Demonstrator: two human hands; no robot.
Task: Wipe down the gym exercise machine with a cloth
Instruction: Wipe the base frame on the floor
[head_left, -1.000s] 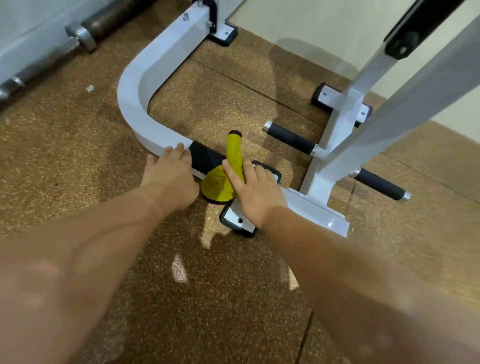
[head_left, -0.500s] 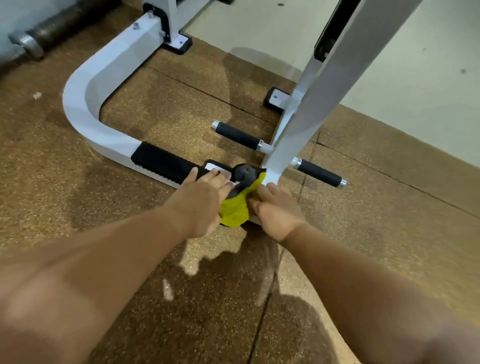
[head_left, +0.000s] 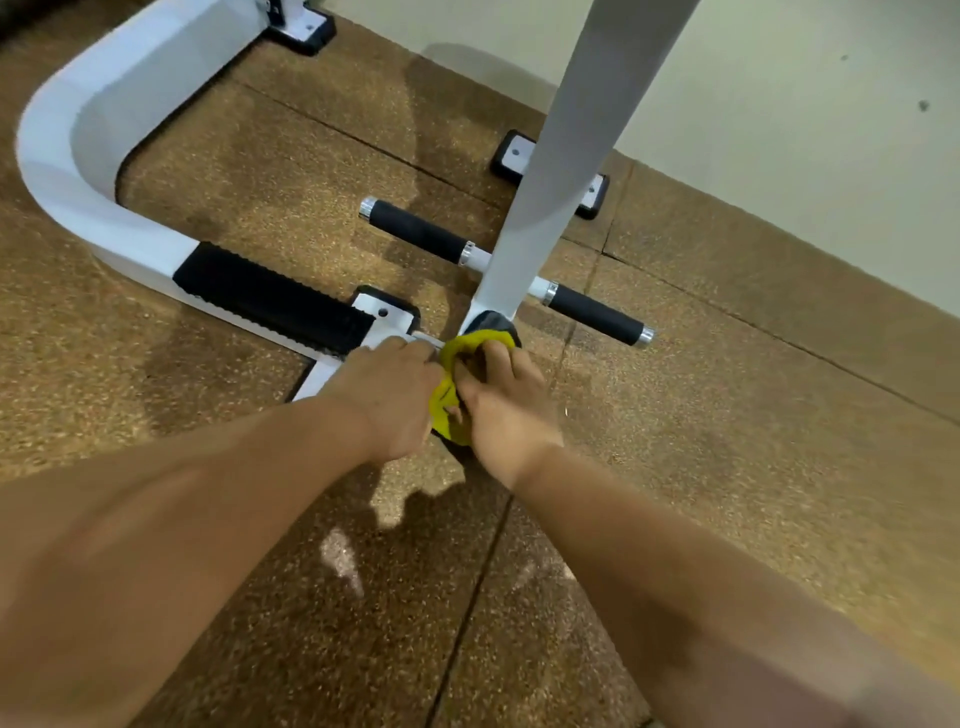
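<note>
Both forearms bare, stretched forward and down, converging at wrists. Back of left hand faces up, fingers curled under, tips hidden, grip unclear. Just beside it, right hand has fingers curled into cloth, thumb pressed on fold between hands.

Warm, even indoor light fills your view, fairly bright. Your forearms cast soft shadows on the floor beneath them, broken by small pale glints. Wide-angle distortion bends the white machine frame at the left edge. The lower corners look smeared.
</note>
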